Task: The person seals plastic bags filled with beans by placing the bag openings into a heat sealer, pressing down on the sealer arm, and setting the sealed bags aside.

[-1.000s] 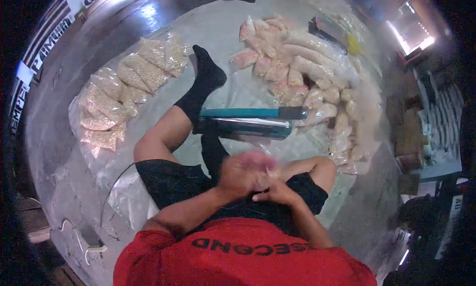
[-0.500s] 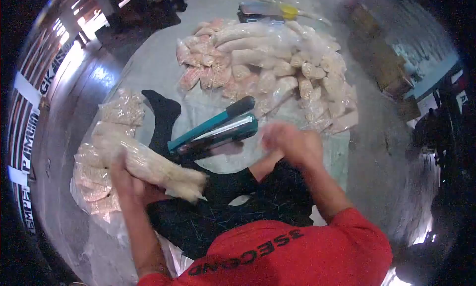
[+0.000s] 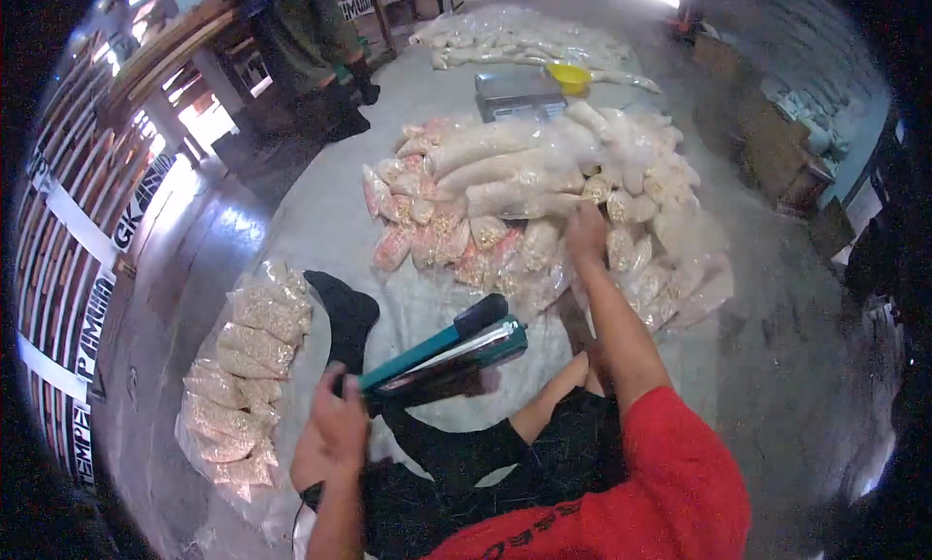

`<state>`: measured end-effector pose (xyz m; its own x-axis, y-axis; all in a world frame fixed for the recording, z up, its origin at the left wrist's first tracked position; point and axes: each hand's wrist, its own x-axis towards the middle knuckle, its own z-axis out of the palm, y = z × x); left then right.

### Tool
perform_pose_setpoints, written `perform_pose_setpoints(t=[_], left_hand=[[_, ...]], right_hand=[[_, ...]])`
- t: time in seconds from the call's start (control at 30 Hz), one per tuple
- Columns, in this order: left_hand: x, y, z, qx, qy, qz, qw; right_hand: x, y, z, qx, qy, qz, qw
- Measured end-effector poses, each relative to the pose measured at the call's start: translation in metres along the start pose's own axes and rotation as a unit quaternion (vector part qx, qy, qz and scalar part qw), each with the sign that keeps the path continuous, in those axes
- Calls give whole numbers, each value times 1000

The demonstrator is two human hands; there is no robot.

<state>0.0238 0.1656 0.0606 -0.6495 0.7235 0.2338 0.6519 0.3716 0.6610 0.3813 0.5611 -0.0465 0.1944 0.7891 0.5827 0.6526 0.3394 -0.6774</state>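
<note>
"Looking through the head camera, where did you find the right hand (image 3: 586, 236)?"

"Well out from the body, over the near part of a pile of filled clear bags (image 3: 544, 157). It overlapped the end of a long pale bag (image 3: 519, 203). Its fingers were mostly hidden, so I couldn't tell whether they gripped anything."

"And the left hand (image 3: 340, 426)?"

"Nearer the body, just beside the back end of a teal sealer (image 3: 447, 356). The fingers looked bent, but I couldn't tell whether they held the tool or were loose."

"So the sealer was between the two hands?"

"Yes, slanting from the left fingers toward the right forearm. A black sock (image 3: 345, 312) showed just beyond the left hand."

"What lay to that hand's left?"

"A row of shorter filled bags (image 3: 238, 390), overlapping one another on a pale sheet (image 3: 325, 211)."

"And beyond the right hand?"

"Past the pile, a yellow bowl (image 3: 570, 76) sat beside a silvery box (image 3: 510, 86), with more long bags (image 3: 529, 38) farther off."
</note>
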Motion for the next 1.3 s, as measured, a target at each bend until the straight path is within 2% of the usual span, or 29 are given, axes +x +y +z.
perform_pose_setpoints(t=[0.03, 0.1, 0.13, 0.17, 0.23, 0.27, 0.3, 0.37, 0.4, 0.43, 0.47, 0.53, 0.57, 0.63, 0.67, 0.73, 0.8, 0.87, 0.93, 0.97, 1.03, 1.13, 1.17, 1.27, 1.3], left_hand=[[-25, 18, 10, -28, -18, 42, 999], [-57, 38, 35, -76, -34, 239, 967], [-69, 57, 46, -94, -52, 286, 952], [-80, 75, 54, -111, -72, 331, 934], [-94, 96, 75, -178, -155, 387, 891], [-103, 113, 82, -182, -158, 386, 890], [-111, 135, 84, -210, -114, 348, 906], [-123, 134, 87, -239, -66, 312, 917], [-132, 105, 96, -271, -194, 267, 904], [-138, 87, 88, -286, -254, 245, 891], [-145, 68, 79, -297, -311, 219, 876], [-151, 49, 39, -213, -323, 180, 904], [-152, 37, 35, -209, -321, 172, 908], [-163, 13, 30, -260, -146, 138, 944], [-162, 24, 20, -262, -86, 76, 958], [-147, 33, 11, -221, -53, 42, 973], [-137, 27, 21, -263, -60, -5, 963], [-124, 39, 22, -332, -63, -65, 939], [-108, 43, 29, -290, -82, -79, 950], [-103, 39, 38, -289, -80, -96, 949], [-94, 26, 68, -454, -121, -247, 848], [-80, 17, 88, -442, -130, -301, 835], [-76, 2, 105, -444, -128, -282, 841], [-57, -19, 132, -446, -148, -271, 840], [-52, -22, 137, -392, -162, -262, 867]], right_hand=[[-1, 2, -12, -52, 58, -50, 996], [-7, -39, -59, -17, 80, -58, 995], [-11, -66, -84, 22, 101, -60, 993], [-16, -89, -102, 54, 145, -134, 979], [-47, -148, -143, 125, 133, -173, 968], [-74, -151, -153, 130, 81, -181, 971], [-100, -170, -164, 177, 53, -172, 968], [-156, -217, -177, 336, -3, -142, 931], [-185, -230, -182, 398, -18, -124, 909], [-216, -224, -185, 293, -95, -61, 950], [-237, -225, -190, 297, -95, -65, 948], [-264, -228, -193, 302, -196, -4, 933], [-270, -227, -190, 306, -204, -2, 930], [-289, -222, -184, 296, -325, 88, 894], [-288, -227, -184, 296, -336, 93, 889], [-274, -234, -180, 298, -401, 151, 853], [-261, -241, -176, 284, -413, 142, 853], [-241, -254, -177, 243, -401, 87, 879], [-240, -232, -148, 285, -419, 174, 844], [-241, -224, -137, 279, -433, 179, 838], [-242, -211, -115, 342, -395, 274, 808], [-248, -183, -80, 300, -400, 323, 804], [-251, -169, -62, 278, -388, 290, 829], [-244, -160, -36, 254, -420, 320, 811], [-248, -156, -23, 233, -399, 324, 826]])
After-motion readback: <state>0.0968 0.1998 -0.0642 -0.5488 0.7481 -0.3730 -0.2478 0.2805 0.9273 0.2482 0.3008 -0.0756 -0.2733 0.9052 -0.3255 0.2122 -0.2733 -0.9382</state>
